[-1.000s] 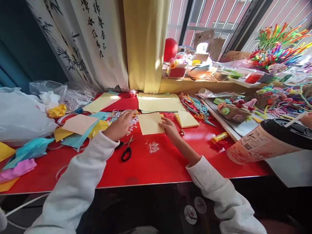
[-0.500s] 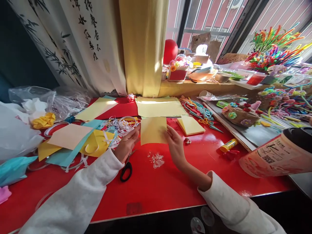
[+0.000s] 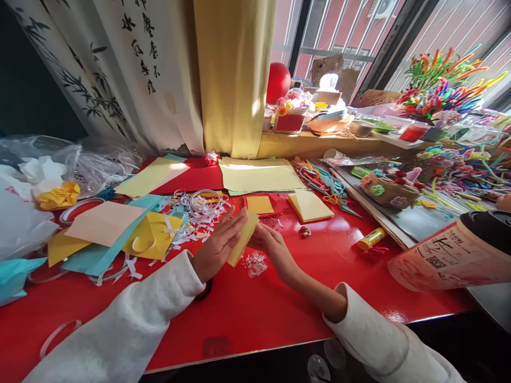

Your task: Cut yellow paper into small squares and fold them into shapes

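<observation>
Red surface (image 3: 287,324) takes up most of the lower view, running under both forearms. Drink cup (image 3: 443,258), leaning, far right, well apart from the hands. Large yellow sheets (image 3: 261,174) lie flat at the back, beyond the hands.

Left hand (image 3: 217,250): fingers long and straight, laid along the left side of the held yellow paper (image 3: 242,242); thumb hard to make out, can't tell if this grip is closed. Right hand (image 3: 275,252): narrow grip, fingertips together at the paper's right edge, looks like a pinch.

Key relation: paper sits between the two hands, above the surface, both touching it, neither nearer. Long axis tilts, top away and to the right, bottom end toward the wearer and left. Left fingers run roughly along that axis; right fingertips come in across it, on the upper half. Can't tell if it is folded or just seen at a slant.

Folded yellow papers (image 3: 310,206) lie beyond and right of the right hand. Glue stick (image 3: 371,239) further right. Dark loop (image 3: 204,291), mostly hidden by the left hand. Pale clippings (image 3: 255,264) just right of the paper's lower end. Smallest: shiny beads (image 3: 305,231), right of the right hand.
</observation>
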A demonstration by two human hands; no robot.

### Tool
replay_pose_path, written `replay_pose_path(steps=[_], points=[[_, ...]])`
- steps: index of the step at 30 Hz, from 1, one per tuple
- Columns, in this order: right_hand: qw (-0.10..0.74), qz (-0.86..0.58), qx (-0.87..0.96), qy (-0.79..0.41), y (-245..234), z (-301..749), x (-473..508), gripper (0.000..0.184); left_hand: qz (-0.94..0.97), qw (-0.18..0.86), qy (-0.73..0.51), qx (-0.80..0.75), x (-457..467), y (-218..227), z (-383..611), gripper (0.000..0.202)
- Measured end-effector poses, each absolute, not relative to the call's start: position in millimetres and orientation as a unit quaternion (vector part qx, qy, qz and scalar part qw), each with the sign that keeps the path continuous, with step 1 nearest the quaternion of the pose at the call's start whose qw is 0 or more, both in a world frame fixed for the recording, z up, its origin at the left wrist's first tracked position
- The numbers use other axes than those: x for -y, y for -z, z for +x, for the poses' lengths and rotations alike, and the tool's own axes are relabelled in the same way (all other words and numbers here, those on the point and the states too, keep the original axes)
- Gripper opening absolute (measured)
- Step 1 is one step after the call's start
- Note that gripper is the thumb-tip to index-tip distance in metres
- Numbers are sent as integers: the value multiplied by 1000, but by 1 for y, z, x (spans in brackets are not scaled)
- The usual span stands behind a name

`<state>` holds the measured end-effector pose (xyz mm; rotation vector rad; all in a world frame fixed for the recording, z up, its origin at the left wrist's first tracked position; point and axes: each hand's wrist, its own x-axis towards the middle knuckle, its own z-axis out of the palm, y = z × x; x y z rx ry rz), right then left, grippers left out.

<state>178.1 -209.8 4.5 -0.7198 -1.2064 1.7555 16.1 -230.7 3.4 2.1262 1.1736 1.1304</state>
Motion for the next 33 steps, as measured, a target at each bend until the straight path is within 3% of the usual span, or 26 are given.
replay_pose_path(steps=[7, 12, 15, 20, 33], points=[[430, -318, 502, -680, -3, 180, 207, 27, 733, 284, -429, -444, 239, -7, 24, 45], [422, -335, 532, -653, 2, 181, 202, 29, 552, 429, -503, -509, 234, -5, 21, 59], [414, -353, 563, -622, 7, 181, 202, 32, 517, 490, -494, -499, 229, -2, 18, 54], [415, -368, 593, -584, 8, 182, 202, 29, 507, 484, -515, -493, 228, 2, 17, 38], [450, -366, 582, -571, 1, 182, 204, 22, 524, 487, -502, -486, 230, 4, 19, 30]])
